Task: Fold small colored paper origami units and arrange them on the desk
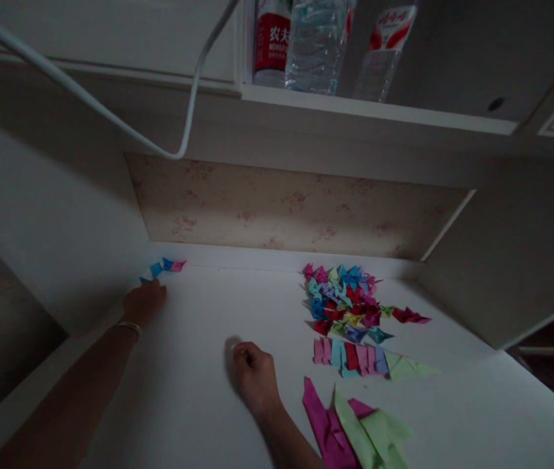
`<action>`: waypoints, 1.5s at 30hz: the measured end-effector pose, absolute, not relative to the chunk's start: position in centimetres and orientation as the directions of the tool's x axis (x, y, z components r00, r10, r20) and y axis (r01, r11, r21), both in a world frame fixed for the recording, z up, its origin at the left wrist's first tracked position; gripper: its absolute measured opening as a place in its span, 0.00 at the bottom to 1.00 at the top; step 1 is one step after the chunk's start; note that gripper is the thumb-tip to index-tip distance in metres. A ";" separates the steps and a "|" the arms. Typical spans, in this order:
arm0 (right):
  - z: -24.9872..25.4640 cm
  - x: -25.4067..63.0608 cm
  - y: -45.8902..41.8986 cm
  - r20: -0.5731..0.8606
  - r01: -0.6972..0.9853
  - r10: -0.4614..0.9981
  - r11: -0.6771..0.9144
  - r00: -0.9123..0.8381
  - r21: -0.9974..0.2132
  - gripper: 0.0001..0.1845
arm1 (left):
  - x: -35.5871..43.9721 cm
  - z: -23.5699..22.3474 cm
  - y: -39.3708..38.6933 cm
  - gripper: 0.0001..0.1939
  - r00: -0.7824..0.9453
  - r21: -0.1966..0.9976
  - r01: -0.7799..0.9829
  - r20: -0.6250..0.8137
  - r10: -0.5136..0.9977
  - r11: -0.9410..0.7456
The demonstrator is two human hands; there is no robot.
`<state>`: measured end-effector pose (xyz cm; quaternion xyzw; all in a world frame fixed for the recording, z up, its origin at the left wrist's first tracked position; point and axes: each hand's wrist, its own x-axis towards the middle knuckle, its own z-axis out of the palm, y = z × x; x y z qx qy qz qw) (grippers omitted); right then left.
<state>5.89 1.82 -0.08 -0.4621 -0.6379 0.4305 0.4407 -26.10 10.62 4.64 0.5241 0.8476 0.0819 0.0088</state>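
Note:
At the far left of the white tabletop, my left hand (145, 303), with a bracelet at its wrist, has its fingers closed at a small blue folded-paper piece (145, 281). The hand partly covers that piece. Just beyond it lie a light-blue paper piece (156, 269) and a blue-and-pink paper piece (174, 265). Nearer the middle, my right hand (256, 378) rests on the table, fingers curled in with nothing visible in them. To its right is a heap of small coloured origami pieces (345, 299), which look like cranes.
In front of the heap lies a row of flat folded papers (350, 357). Larger magenta and green folded sheets (375, 433) lie nearest me. A shelf (379, 112) with several bottles (313, 45) overhangs the table, and a white cable (111, 117) hangs at upper left.

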 end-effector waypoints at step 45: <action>0.7 6.6 1.7 -0.026 -0.409 0.996 -0.057 -0.080 -0.911 0.22 | -6.5 2.7 -1.0 0.16 -0.219 0.998 0.066 0.000 0.976 0.015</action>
